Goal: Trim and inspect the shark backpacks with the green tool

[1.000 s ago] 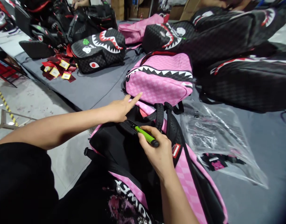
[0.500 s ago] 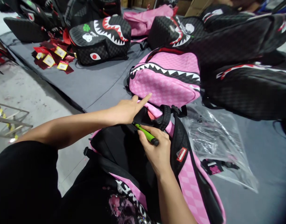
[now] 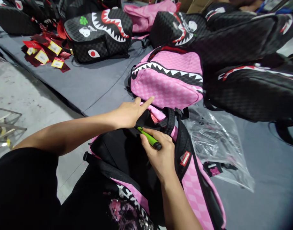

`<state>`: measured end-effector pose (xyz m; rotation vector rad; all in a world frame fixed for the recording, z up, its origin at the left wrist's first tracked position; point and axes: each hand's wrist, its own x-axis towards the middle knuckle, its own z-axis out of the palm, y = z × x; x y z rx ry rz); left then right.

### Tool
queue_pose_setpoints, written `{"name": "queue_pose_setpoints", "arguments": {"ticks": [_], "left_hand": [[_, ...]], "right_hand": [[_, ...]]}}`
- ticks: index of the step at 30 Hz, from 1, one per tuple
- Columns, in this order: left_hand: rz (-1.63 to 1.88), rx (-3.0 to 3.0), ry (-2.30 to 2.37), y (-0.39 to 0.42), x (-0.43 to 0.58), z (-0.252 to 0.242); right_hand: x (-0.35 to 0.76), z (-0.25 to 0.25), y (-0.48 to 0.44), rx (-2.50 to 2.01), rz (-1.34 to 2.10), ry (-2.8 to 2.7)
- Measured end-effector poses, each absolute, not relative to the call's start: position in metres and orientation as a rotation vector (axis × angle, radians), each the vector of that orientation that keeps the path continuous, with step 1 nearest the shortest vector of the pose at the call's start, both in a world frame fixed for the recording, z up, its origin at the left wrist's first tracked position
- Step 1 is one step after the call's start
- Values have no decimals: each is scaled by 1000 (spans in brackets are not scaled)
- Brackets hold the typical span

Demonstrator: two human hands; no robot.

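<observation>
Near the edge of the gray counter (image 3: 65, 78) lies a pink-and-black backpack (image 3: 122, 145), just nearer than a smaller pink bag (image 3: 165, 87). The left hand (image 3: 130, 114) rests on the backpack's top, index finger extended; any grip is hidden. The right hand (image 3: 161, 151) pinches a green tool (image 3: 149, 139) beside it, apparently for close work, which calls for a steady backpack.

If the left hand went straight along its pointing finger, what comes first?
Probably the toothed pink bag: the fingertip of the left hand overlaps its lower part in view, though actual contact is unclear.
</observation>
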<state>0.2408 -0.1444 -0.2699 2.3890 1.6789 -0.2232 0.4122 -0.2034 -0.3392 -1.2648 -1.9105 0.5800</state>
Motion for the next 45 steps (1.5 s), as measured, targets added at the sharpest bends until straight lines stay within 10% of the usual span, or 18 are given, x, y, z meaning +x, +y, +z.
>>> {"name": "queue_pose_setpoints", "arguments": {"ticks": [45], "left_hand": [[-186, 2370, 1665, -142, 239, -275]], "right_hand": [[412, -332, -202, -1308, 766, -1883]]}}
